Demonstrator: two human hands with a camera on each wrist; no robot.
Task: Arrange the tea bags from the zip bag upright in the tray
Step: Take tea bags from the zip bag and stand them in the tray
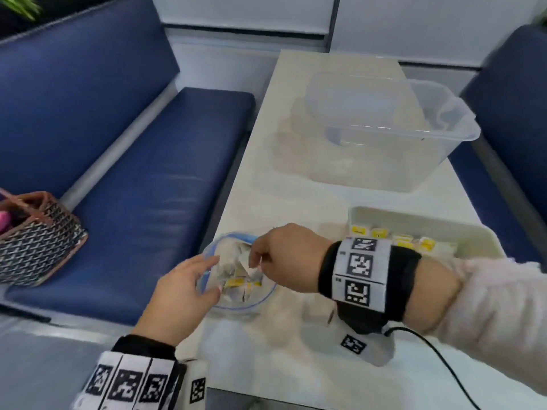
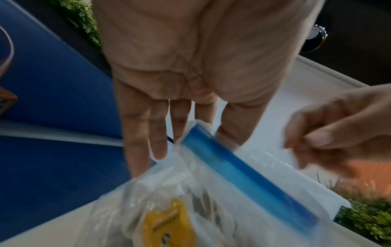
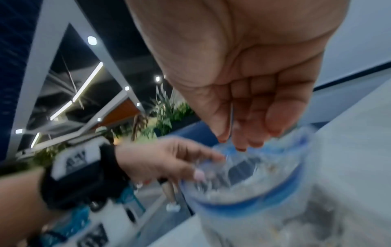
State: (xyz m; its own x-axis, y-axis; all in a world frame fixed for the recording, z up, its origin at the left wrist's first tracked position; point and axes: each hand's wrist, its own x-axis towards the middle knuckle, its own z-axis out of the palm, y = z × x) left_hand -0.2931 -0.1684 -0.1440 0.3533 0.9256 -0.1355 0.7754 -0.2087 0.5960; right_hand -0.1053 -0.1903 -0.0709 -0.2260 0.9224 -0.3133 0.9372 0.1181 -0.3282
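An open zip bag (image 1: 239,304) with a blue rim (image 2: 243,175) stands at the table's near left edge. It holds several tea bags (image 1: 236,282) with yellow tags (image 2: 167,224). My left hand (image 1: 217,272) lies with straight fingers against the bag's left side (image 3: 253,205). My right hand (image 1: 256,260) hovers over the mouth, fingertips together (image 3: 231,143), pinching the bag's thin far lip (image 2: 289,155). To the right a white tray (image 1: 414,216) holds several tea bags (image 1: 379,233) standing upright along its far left side.
A clear plastic tub (image 1: 444,134) fills the far half of the narrow table. Blue benches flank the table (image 1: 133,202), and a woven handbag (image 1: 38,232) sits on the left one. A black cable (image 1: 438,353) trails from my right wrist across the near table.
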